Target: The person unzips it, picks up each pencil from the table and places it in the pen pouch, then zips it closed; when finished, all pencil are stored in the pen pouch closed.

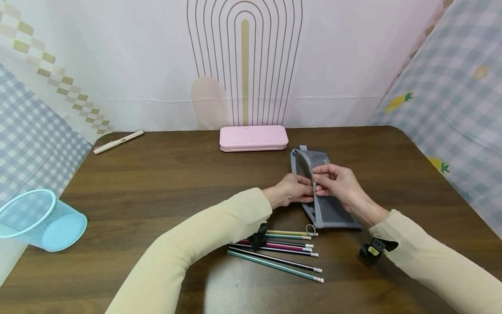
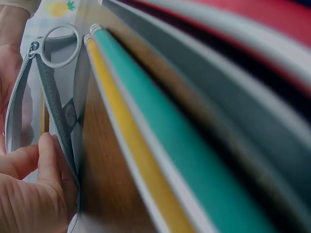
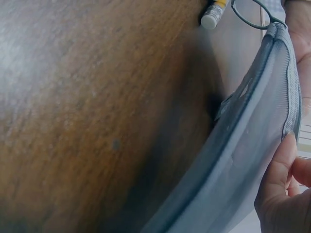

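A grey mesh zip pouch (image 1: 337, 211) lies with its zipper undone, a ring (image 2: 60, 45) on the zip pull. My right hand (image 1: 345, 187) pinches the pouch's zipper edge between thumb and fingers. My left hand (image 1: 290, 190) reaches into the opening, its fingertips partly hidden by the pouch edge. In the left wrist view, a thin golden pencil (image 2: 44, 116) shows inside the pouch, rising from the left fingertips, which appear to pinch it. Several pencils (image 1: 282, 266) with white erasers lie below the left forearm, among them a yellow one (image 2: 126, 121) and a teal one (image 2: 160, 126).
A pink case (image 1: 253, 138) stands at the table's back edge. A pale pen (image 1: 118, 142) lies at the back left. The light blue mesh pen cup (image 1: 64, 224) lies tilted at the left edge. Patterned cloths (image 1: 149, 56) hang behind and beside the table.
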The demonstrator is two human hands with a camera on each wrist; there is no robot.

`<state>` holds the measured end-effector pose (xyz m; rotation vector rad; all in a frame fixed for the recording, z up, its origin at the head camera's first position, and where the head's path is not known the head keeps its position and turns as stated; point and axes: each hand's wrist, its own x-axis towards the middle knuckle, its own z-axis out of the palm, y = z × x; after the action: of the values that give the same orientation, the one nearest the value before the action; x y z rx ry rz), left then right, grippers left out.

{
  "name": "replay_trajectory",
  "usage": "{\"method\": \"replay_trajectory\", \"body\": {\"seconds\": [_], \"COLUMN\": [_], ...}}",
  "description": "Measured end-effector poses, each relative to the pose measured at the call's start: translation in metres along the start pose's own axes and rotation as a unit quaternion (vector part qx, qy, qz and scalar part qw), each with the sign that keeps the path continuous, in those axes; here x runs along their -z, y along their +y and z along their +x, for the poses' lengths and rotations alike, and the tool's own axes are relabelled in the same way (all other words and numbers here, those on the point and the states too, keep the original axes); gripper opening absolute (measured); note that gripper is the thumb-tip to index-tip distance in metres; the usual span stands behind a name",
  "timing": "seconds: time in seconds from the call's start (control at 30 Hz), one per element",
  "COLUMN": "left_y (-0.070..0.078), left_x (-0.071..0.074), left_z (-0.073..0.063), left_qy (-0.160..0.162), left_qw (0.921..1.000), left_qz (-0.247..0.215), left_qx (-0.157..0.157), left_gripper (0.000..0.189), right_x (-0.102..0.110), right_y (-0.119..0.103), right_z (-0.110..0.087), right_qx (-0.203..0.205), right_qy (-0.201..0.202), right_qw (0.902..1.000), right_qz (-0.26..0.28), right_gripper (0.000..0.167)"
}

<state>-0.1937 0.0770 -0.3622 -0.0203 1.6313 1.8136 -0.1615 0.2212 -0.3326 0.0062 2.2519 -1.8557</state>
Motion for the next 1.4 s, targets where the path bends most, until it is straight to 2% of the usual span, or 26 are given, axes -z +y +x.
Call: {"method": "replay_trajectory", "body": {"seconds": [0.2,0.33,0.5,0.6,0.7,0.83,0.93,1.03,1.13,1.4], "left_y": [0.0,0.002,0.006,0.008,0.008,0.005,-0.001,-0.006,-0.009,-0.009], "left_x": [-0.002,0.003,0.02,0.038,0.061,0.087,0.099,0.104,0.106,0.107], "left_z": [-0.002,-0.006,-0.016,-0.028,-0.044,-0.066,-0.077,-0.084,-0.086,-0.088], "left_qy": [-0.002,-0.014,-0.042,-0.08,-0.132,-0.188,-0.212,-0.222,-0.224,-0.221], "left_qw": [1.0,0.9998,0.9978,0.9927,0.978,0.9446,0.924,0.9115,0.9038,0.876], "left_qz": [0.001,0.013,0.045,0.086,0.162,0.269,0.317,0.343,0.358,0.418], "left_qx": [-0.002,-0.005,-0.025,-0.027,-0.015,-0.005,-0.026,-0.051,-0.069,-0.094], "left_gripper": [0.034,0.036,0.037,0.036,0.033,0.029,0.026,0.023,0.021,0.019], "right_x": [0.0,-0.001,-0.001,-0.002,-0.002,0.001,0.003,0.003,0.004,0.005], "right_y": [0.0,-0.001,-0.001,0.0,0.0,-0.001,-0.002,-0.002,-0.001,-0.001], "right_z": [0.0,-0.001,-0.001,-0.001,-0.001,-0.002,-0.003,-0.004,-0.004,-0.004], "right_qx": [-0.002,0.003,0.001,-0.001,0.001,0.006,0.007,0.005,0.005,0.003], "right_qy": [0.001,0.0,0.009,0.016,0.021,0.024,0.025,0.025,0.025,0.026], "right_qw": [1.0,1.0,1.0,0.9999,0.9998,0.9996,0.9996,0.9996,0.9996,0.9995], "right_qz": [0.002,0.001,0.001,-0.002,-0.003,-0.011,-0.015,-0.014,-0.013,-0.016], "right_gripper": [0.034,0.034,0.031,0.028,0.027,0.028,0.029,0.028,0.028,0.028]}}
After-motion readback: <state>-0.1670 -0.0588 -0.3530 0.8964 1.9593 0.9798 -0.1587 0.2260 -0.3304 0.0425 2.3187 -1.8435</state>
